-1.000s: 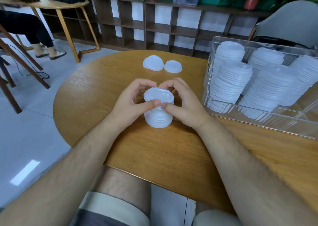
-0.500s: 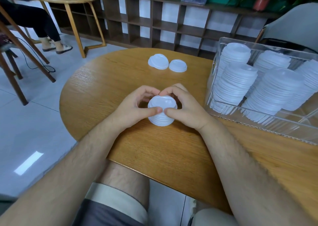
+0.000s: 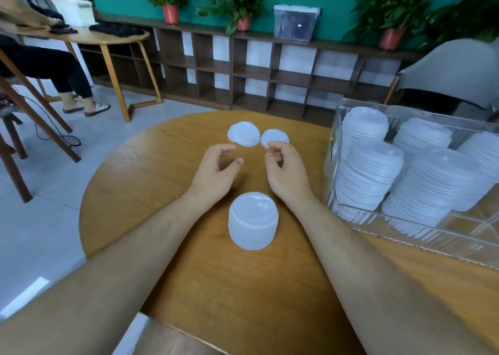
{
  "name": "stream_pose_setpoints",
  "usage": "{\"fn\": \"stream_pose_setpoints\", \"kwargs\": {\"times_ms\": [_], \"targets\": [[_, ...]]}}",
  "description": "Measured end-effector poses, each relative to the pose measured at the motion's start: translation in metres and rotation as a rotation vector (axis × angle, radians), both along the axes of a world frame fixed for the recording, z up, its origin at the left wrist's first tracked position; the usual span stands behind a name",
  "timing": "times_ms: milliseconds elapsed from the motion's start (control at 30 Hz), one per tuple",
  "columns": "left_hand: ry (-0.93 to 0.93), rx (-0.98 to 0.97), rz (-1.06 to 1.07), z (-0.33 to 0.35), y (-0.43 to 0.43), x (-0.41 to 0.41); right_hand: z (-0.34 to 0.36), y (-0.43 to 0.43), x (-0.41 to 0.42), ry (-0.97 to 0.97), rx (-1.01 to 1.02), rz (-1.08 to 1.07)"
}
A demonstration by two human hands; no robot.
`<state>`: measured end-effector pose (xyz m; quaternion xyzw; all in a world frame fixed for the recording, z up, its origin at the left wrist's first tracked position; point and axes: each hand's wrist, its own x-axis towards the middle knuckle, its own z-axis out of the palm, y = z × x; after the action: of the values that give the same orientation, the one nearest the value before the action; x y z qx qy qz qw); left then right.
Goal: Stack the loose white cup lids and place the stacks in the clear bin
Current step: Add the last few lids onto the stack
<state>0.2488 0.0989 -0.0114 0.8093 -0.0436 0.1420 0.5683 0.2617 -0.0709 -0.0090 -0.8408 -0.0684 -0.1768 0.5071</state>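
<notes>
Stack of white lids [image 3: 253, 219] stands on the bench [image 3: 151, 171] between the forearms; beyond it left hand [image 3: 213, 172] and right hand [image 3: 286, 172] hover, fingers loosely curled and empty, near two loose lids [image 3: 244, 133] (clear bin [image 3: 445, 246] at right).

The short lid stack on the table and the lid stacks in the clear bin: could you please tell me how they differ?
The short lid stack is much lower than the bin stacks. The short lid stack stands upright on the table, between the forearms, while the bin stacks lean inside the clear bin. The short lid stack stands alone; the bin stacks crowd together. Both are nested white cup lids.
</notes>
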Motion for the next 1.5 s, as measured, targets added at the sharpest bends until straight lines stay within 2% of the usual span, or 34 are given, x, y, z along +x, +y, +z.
{"fn": "stream_pose_setpoints", "kwargs": {"times_ms": [133,233,467,633,933,1333,1500], "targets": [[-0.073,0.170,0.073,-0.007,0.000,0.054,-0.009,0.016,0.047,-0.123,-0.295,-0.140],[-0.029,0.264,0.054,-0.009,0.003,0.084,-0.008,0.030,0.076,-0.167,-0.426,-0.156],[0.036,0.540,-0.021,-0.007,0.008,0.125,-0.014,0.036,0.109,-0.035,-0.622,-0.093],[-0.031,0.550,0.023,-0.011,0.008,0.125,-0.014,0.034,0.107,-0.053,-0.615,-0.060],[-0.137,0.199,0.039,-0.007,0.012,0.099,-0.005,0.029,0.087,-0.113,-0.448,0.035],[-0.221,0.072,0.057,0.017,0.016,0.037,0.027,0.028,0.040,-0.105,-0.016,0.157],[-0.271,0.082,0.027,0.038,0.015,0.005,0.055,0.016,0.002,-0.091,-0.059,0.151]]}}
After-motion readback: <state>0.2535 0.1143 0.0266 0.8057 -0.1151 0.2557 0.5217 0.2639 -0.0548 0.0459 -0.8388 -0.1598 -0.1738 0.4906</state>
